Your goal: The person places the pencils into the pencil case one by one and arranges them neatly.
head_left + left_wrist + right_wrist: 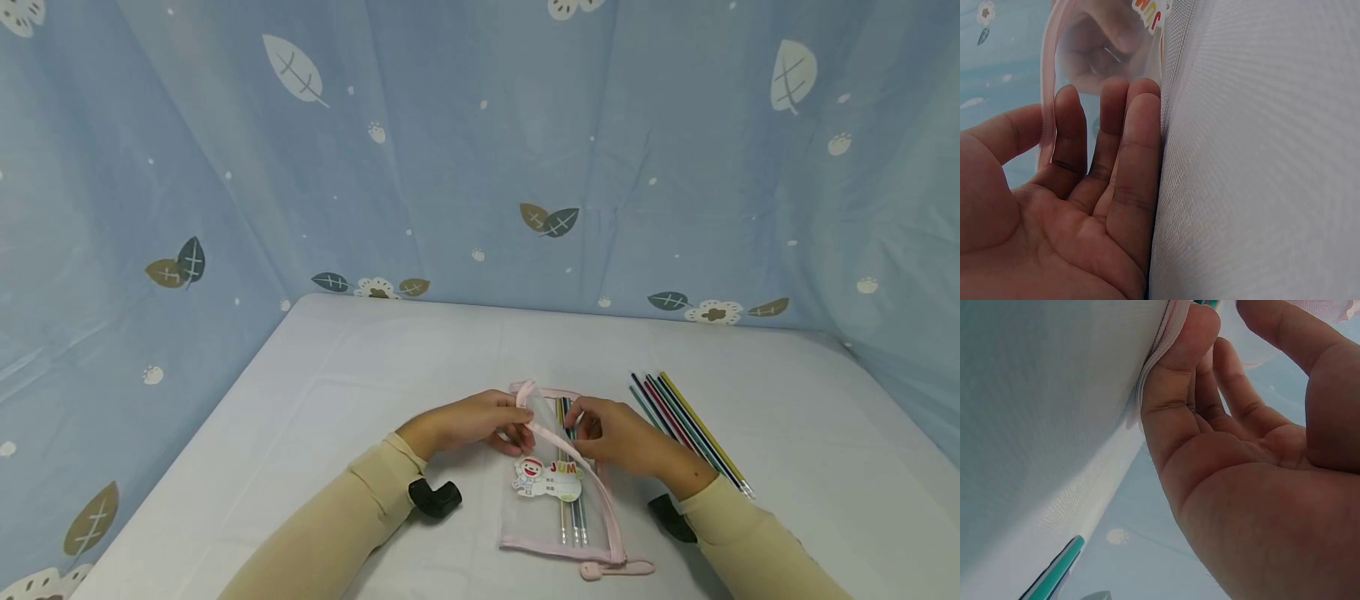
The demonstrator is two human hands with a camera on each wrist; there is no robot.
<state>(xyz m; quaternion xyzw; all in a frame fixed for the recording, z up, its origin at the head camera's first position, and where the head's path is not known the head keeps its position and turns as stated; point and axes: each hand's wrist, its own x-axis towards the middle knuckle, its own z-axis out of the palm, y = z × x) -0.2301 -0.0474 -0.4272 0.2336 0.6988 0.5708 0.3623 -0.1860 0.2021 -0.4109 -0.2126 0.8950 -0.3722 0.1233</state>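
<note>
A see-through mesh pencil pouch [528,525] with pink edging lies on the white table, a cartoon label [547,481] on its front. Several pencils [576,521] are inside it. My left hand [487,421] pinches the pouch's pink zipper edge [1049,81] between thumb and index finger, lifting that side. At the opening is my right hand [618,433], its fingers loosely bent beside the pencils' upper ends. In the right wrist view its thumb stands apart from the fingers, and the pink edging touches one finger. A teal end [1207,303] shows just beyond the fingertips.
Several more pencils [690,425], in yellow, green, red and dark colours, lie on the table right of the pouch, partly behind the right wrist. A pink zipper pull [617,569] rests at the pouch's near corner. Blue patterned curtain [480,167] hangs around the table.
</note>
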